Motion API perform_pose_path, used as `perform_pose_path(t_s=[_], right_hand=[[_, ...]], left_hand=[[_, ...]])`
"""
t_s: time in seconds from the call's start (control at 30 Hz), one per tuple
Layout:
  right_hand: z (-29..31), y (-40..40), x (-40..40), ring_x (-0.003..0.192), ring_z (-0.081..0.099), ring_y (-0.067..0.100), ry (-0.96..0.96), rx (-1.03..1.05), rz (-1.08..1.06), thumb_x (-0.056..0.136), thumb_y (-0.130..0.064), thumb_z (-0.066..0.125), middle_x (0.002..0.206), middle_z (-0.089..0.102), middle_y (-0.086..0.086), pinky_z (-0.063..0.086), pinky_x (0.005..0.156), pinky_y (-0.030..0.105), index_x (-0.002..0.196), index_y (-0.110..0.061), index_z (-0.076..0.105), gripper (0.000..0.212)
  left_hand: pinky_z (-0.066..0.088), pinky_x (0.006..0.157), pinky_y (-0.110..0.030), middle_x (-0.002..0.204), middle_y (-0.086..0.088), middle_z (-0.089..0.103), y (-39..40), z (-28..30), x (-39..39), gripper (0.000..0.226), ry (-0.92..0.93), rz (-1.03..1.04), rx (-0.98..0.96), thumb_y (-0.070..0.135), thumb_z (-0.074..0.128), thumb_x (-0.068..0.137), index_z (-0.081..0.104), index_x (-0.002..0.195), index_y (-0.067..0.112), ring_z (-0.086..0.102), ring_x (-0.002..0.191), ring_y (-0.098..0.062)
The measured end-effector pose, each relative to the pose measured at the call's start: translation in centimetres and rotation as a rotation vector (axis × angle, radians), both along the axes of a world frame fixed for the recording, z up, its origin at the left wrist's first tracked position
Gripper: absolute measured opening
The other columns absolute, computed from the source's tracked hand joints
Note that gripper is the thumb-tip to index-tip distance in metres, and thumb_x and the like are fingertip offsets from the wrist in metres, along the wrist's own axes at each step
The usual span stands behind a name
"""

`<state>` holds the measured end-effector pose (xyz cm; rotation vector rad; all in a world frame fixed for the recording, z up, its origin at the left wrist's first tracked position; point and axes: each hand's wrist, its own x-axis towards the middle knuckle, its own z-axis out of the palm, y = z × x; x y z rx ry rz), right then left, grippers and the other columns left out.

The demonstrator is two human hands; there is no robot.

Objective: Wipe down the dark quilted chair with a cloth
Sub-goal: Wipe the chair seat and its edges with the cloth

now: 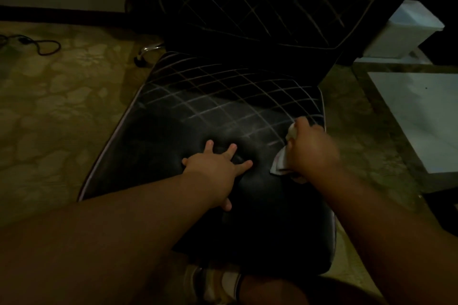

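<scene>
dark quilted leather chair (pixel 223 111) centre frame | left hand (pixel 215 166) flat, fingers spread, pressing seat at 6 o'clock | right hand (pixel 312 148) gripping crumpled white cloth (pixel 281 161) at seat's 3 o'clock edge | progress: seat underway; backrest at 12 o'clock seemingly left

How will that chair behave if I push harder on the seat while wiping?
The seat probably gives: it dents around the left hand pressing it. The chair may roll, since a caster shows on the smooth floor. The floppy cloth in the right hand likely glides on the glossy surface.
</scene>
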<state>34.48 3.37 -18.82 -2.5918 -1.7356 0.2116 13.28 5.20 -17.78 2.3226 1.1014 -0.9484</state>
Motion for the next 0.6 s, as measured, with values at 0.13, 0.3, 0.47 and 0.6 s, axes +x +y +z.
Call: perform_pose_path(t_s=[0.13,0.3,0.47,0.6], right_hand=[[0.3,-3.2,-0.3,0.087,0.06,0.025,-0.005,-0.088,0.162,0.091,-0.034,0.06,0.095,0.053,0.005,0.035,0.067,0.029,0.109,-0.018,0.044,0.029],[-0.1,0.0,1.6,0.092,0.062,0.03,-0.012,-0.067,0.088,0.091,-0.031,0.064,0.109,0.059,0.012,0.046,0.071,0.035,0.121,-0.019,0.046,0.037],[-1.1,1.4,0.8,0.095,0.062,0.031,-0.013,0.015,0.043,0.09,-0.032,0.062,0.113,0.059,0.014,0.046,0.072,0.035,0.119,-0.018,0.045,0.037],[-0.3,-2.2,-0.1,0.093,0.061,0.023,-0.053,-0.093,0.141,0.089,-0.035,0.065,0.108,0.056,0.005,0.041,0.068,0.029,0.116,-0.021,0.045,0.036]], left_hand=[[0.036,0.106,-0.074,0.168,0.007,-0.023,-0.1,-0.6,0.2,0.113,0.008,-0.005,0.017,0.054,0.079,0.081,-0.007,0.155,0.058,-0.011,0.153,-0.048],[0.037,0.104,-0.075,0.168,0.005,-0.025,-0.3,-0.4,0.6,0.112,0.013,0.007,0.016,0.053,0.078,0.084,-0.009,0.155,0.057,-0.012,0.153,-0.048],[0.038,0.102,-0.076,0.168,0.005,-0.025,-0.5,-0.6,1.5,0.114,0.034,0.04,0.01,0.055,0.078,0.083,-0.01,0.155,0.057,-0.012,0.152,-0.05],[0.036,0.103,-0.077,0.168,0.005,-0.024,-0.5,-0.6,1.7,0.114,0.03,0.046,0.005,0.054,0.078,0.083,-0.009,0.156,0.056,-0.013,0.152,-0.051]])
